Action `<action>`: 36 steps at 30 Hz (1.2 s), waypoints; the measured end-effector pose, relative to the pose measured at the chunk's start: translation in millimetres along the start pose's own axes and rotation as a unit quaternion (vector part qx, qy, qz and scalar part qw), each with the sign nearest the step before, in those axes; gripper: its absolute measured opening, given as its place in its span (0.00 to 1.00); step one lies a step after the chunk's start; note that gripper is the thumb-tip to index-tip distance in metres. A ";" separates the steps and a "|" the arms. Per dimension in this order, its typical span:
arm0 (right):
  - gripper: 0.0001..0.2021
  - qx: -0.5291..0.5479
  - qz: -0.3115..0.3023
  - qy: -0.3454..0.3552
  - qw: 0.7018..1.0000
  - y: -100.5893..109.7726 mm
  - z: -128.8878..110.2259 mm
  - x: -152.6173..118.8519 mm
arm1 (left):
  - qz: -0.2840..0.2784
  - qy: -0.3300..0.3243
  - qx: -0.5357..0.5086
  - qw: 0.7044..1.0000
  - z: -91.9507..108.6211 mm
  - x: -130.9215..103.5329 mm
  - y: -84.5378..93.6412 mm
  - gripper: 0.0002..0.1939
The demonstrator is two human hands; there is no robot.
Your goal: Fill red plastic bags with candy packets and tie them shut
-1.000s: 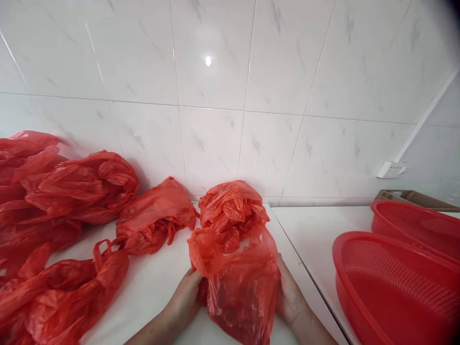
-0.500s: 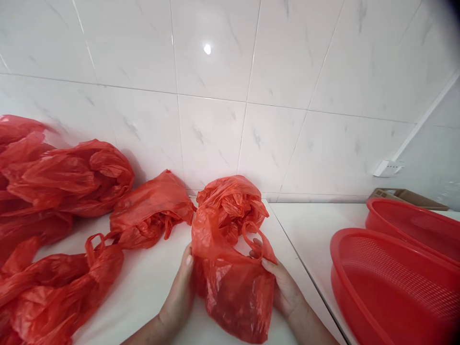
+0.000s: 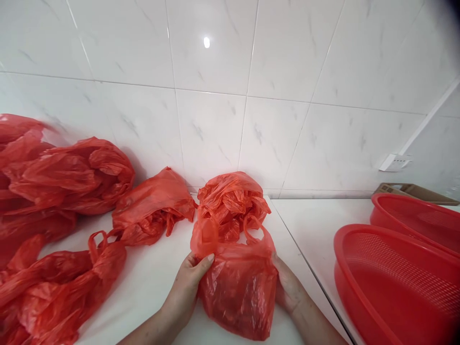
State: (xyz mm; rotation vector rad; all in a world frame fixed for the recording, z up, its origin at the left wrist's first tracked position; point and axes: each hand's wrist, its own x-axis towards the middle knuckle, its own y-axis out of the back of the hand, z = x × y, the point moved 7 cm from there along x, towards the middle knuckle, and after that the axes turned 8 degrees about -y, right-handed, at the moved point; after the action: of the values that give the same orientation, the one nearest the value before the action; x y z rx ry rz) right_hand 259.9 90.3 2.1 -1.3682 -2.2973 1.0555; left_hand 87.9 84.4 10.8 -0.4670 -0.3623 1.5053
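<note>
Between my two hands is a red plastic bag (image 3: 239, 292) with loop handles, its lower part bulging towards me. My left hand (image 3: 187, 282) grips the bag's left side, thumb on the front and fingers hidden behind. On the right edge, my right hand (image 3: 287, 282) is closed round the plastic, most of its fingers out of sight. What is inside shows only as a dark shape through the film. Right behind the bag lies another crumpled red bag (image 3: 233, 194), close to its handles.
More red bags (image 3: 154, 206) lie to the left, with a large heap (image 3: 72, 177) against the tiled wall (image 3: 212, 134). Two red perforated plastic baskets (image 3: 381, 292) stand on the right, near a brown cardboard box (image 3: 417, 193). A seam runs across the white table (image 3: 151, 287).
My left hand has shifted up and right, its thumb now over the bag's front. My right fingers have left the handle loop and hold the side edge. The bag's mouth looks flatter.
</note>
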 end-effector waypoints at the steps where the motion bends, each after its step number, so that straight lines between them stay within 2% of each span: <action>1: 0.25 -0.006 0.010 -0.003 1.000 2.5 0.6 0.5 | 0.000 0.014 -0.011 1.000 -2.5 0.1 0.4 0.22; 7: 0.15 0.009 0.073 0.012 0.997 15.9 -0.4 0.6 | 0.012 0.050 -0.058 0.997 -11.3 -0.9 2.3 0.16; 15: 0.18 -0.006 0.069 -0.006 0.998 13.4 -2.3 -0.9 | -0.013 0.027 -0.076 0.997 -11.7 7.1 9.2 0.13; 21: 0.23 -0.067 0.060 -0.005 0.996 11.8 -1.8 -1.0 | -0.048 -0.002 -0.069 0.996 -8.6 12.0 11.5 0.13; 23: 0.25 -0.107 0.090 0.015 0.990 10.9 -6.4 -1.8 | -0.062 0.001 -0.061 0.996 -7.9 12.1 9.7 0.11; 24: 0.26 -0.132 0.137 0.042 0.981 13.1 -12.4 -4.1 | -0.069 0.002 -0.062 0.996 -7.3 12.0 8.5 0.11; 25: 0.27 -0.166 0.210 0.080 0.960 16.7 -21.2 -9.3 | -0.074 0.002 -0.065 0.995 -6.4 11.9 7.3 0.12; 26: 0.28 -0.212 0.295 0.128 0.923 19.0 -32.3 -18.1 | -0.077 0.001 -0.069 0.995 -5.4 11.7 6.4 0.13; 27: 0.29 -0.272 0.373 0.182 0.868 16.8 -44.7 -29.5 | -0.079 0.001 -0.073 0.994 -4.7 11.5 5.6 0.14; 28: 0.30 -0.348 0.426 0.238 0.800 8.0 -56.3 -40.5 | -0.081 0.000 -0.076 0.994 -4.0 11.2 4.7 0.15; 29: 0.31 -0.439 0.439 0.287 0.730 -7.0 -64.7 -47.3 | -0.085 0.000 -0.077 0.993 -3.3 10.8 3.7 0.16; 30: 0.31 -0.536 0.414 0.323 0.661 -25.4 -67.9 -48.7 | -0.091 0.000 -0.074 0.993 -2.9 10.3 2.2 0.16; 31: 0.31 -0.627 0.363 0.342 0.598 -43.1 -65.0 -46.2 | -0.099 0.000 -0.070 0.993 -2.5 9.9 0.7 0.16; 33: 0.29 -0.758 0.257 0.332 0.499 -65.2 -48.1 -37.2 | -0.101 -0.012 -0.048 0.994 -0.5 10.3 -0.1 0.16; 34: 0.25 -0.795 0.221 0.316 0.468 -69.8 -39.0 -33.5 | -0.094 -0.022 -0.032 0.995 1.1 11.4 1.2 0.16; 36: 0.12 -0.821 0.185 0.312 0.441 -75.5 -25.7 -32.4 | -0.071 -0.039 0.002 0.997 5.3 15.0 6.2 0.14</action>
State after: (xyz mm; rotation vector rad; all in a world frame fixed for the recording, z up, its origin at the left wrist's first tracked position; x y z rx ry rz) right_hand 241.9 52.7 77.4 -2.0071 -1.8071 -2.1308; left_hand 80.5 99.8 11.3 -0.3724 -0.4453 1.3885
